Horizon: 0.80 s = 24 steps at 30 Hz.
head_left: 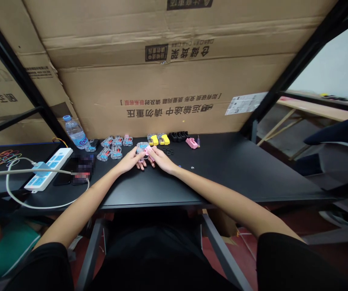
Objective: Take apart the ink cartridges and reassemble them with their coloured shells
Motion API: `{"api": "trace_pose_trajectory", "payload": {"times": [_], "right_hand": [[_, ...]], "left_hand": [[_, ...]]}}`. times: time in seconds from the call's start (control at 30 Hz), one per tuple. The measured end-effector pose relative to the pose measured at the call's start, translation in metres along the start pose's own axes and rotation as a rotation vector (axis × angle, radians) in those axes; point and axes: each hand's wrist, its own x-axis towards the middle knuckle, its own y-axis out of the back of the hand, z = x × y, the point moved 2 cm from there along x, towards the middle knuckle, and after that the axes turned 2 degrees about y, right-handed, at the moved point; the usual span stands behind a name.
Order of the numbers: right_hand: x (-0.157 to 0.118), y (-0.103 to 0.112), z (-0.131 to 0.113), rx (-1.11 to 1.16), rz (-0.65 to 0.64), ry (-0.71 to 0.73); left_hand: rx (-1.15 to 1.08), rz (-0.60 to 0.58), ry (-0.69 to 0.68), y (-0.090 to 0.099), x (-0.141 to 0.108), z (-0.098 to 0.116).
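Note:
My left hand (128, 161) is closed on a small clear plastic casing (142, 147) with light-blue parts inside. Against its right side, my right hand (163, 161) pinches a pink plastic piece (147, 151). Both hands meet above the black table (149, 190), and the fingers partly hide where the two pieces touch. Behind them stand yellow-and-clear casings (158, 140). Several clear casings (116, 152) with red and blue bits lie to the left. To the right are small black parts (168, 152), a black holder (178, 136) and another pink piece (192, 142).
A water bottle (75, 132), a white power strip (51, 167) and a looping white cable (8, 190) occupy the left side. Cardboard (162, 85) walls the back. A screwdriver-like tool (198, 140) stands beside the pink piece. A person in green (7, 250) is at lower left.

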Motion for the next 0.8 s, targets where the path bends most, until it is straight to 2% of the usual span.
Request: {"api": "trace_pose_trajectory", "payload": {"times": [0.47,0.67,0.8], "right_hand": [[0.001,0.0039,-0.0016,0.015,-0.061,-0.03],[-0.0008,0.0017,-0.0036,-0.029,-0.062,-0.002],[-0.0018,0.0018,-0.0067,-0.017,-0.077,-0.011]], "left_hand": [[0.072,-0.028,-0.01,-0.0029,-0.0001,0.004],[0.124,-0.035,0.007,0.0027,-0.0041,0.0062],[0.151,0.049,-0.01,0.0064,-0.0026,0.0065]]}}
